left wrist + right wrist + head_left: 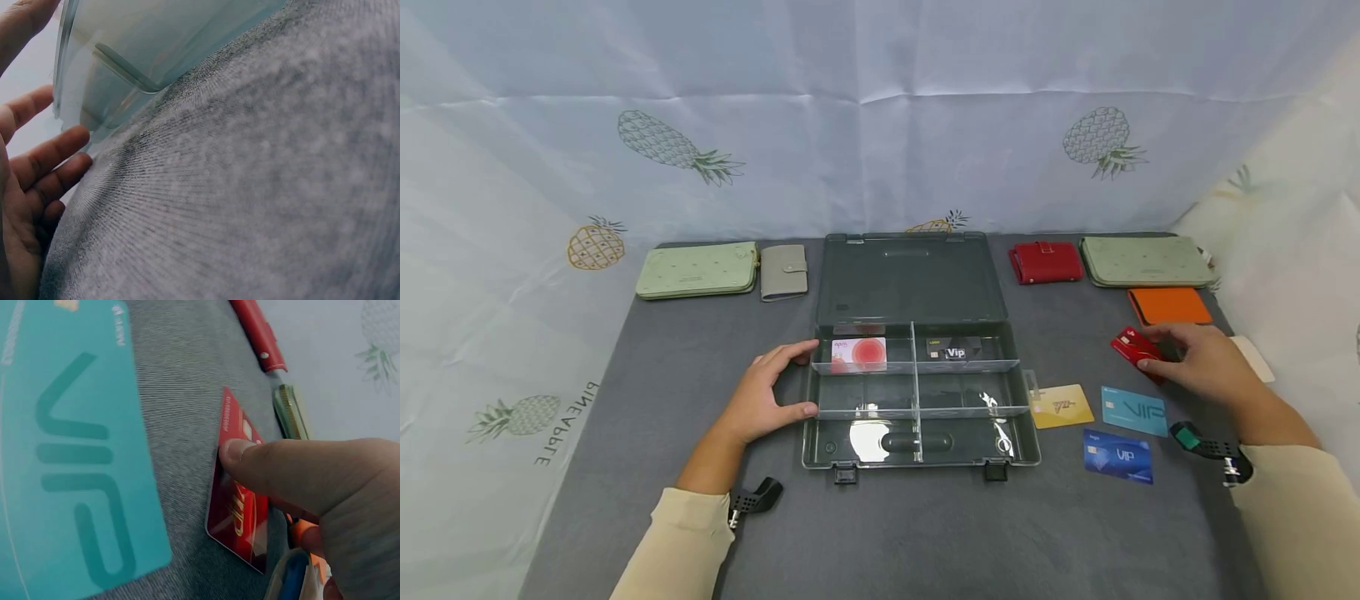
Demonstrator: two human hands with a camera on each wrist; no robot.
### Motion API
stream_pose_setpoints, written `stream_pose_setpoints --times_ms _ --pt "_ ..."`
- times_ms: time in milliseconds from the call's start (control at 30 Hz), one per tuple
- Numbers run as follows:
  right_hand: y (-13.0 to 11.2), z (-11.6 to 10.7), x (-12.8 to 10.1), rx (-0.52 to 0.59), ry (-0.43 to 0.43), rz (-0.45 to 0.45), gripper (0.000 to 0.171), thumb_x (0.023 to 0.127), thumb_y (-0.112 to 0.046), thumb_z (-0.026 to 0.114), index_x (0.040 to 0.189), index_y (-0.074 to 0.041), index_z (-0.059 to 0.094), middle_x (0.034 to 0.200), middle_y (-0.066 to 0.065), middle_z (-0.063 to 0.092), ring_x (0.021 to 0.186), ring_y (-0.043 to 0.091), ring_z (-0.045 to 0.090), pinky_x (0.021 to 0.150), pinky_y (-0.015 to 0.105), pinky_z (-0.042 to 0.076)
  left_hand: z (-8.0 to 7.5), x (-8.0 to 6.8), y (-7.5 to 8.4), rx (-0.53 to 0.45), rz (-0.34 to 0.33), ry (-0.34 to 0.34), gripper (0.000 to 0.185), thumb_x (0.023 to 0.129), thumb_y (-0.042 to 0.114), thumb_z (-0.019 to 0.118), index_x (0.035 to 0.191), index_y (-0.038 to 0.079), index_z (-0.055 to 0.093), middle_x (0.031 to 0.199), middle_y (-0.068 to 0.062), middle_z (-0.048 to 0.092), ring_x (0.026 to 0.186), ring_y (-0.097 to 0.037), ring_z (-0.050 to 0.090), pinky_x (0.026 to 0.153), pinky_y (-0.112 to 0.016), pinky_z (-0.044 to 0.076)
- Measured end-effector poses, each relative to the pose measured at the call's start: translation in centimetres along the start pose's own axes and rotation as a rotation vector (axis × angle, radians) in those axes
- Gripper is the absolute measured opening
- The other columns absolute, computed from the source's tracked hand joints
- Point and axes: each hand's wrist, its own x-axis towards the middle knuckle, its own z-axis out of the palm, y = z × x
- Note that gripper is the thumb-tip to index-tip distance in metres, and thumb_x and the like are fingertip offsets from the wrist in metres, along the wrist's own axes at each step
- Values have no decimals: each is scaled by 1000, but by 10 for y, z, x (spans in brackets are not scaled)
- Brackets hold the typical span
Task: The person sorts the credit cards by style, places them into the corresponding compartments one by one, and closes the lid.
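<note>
The right hand holds a red card between thumb and fingers, tilted up from the grey cloth, to the right of the open plastic box and just above the teal card. The left hand rests with relaxed, spread fingers against the left wall of the box, holding nothing. Inside the box, a pink card and a black card stand in the back compartments, while a yellow card and a blue card lie on the cloth near the teal one.
</note>
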Motion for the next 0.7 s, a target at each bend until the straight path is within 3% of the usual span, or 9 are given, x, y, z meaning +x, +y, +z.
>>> stream_pose_setpoints --times_ms 133,267,400,500,633,700 --pt "0 2 3 -35 -5 -12 54 89 -17 88 132 8 66 117 32 67 101 42 54 72 48 53 0 -1 1 -7 -6 1 102 81 90 66 157 24 55 134 -3 66 122 -24 59 104 -58 33" --pt "-3 2 5 -38 -38 26 57 90 -16 86 133 11 62 118 35 65 106 48 52 82 64 52 0 0 1 -6 -4 3 102 81 90 65 157 23 55 134 -4 66 122 -25 59 104 -58 34" --pt "-7 -1 7 -71 -63 57 61 90 -19 85 133 15 59 121 40 63 108 53 51 87 71 46 1 0 -1 -2 3 7 102 81 90 65 156 22 55 133 -4 66 121 -25 59 103 -57 34" --pt "-12 -4 10 -64 -98 91 60 90 -19 84 131 17 59 119 39 63 106 51 52 84 67 49 1 0 -1 3 8 12 102 81 90 64 156 21 56 132 -4 66 120 -25 60 103 -56 35" --pt "-20 -6 14 -19 -161 114 58 89 -17 84 128 16 58 116 37 64 101 46 56 75 49 56 1 -1 -2 8 11 13 102 81 91 64 156 21 56 131 -4 67 120 -26 60 103 -57 34" --pt "-24 -7 16 15 -185 98 54 90 -14 83 127 15 56 115 36 64 99 45 58 75 47 57 1 -1 -2 4 10 10 102 81 90 64 156 22 55 131 -4 67 120 -25 60 103 -57 34"
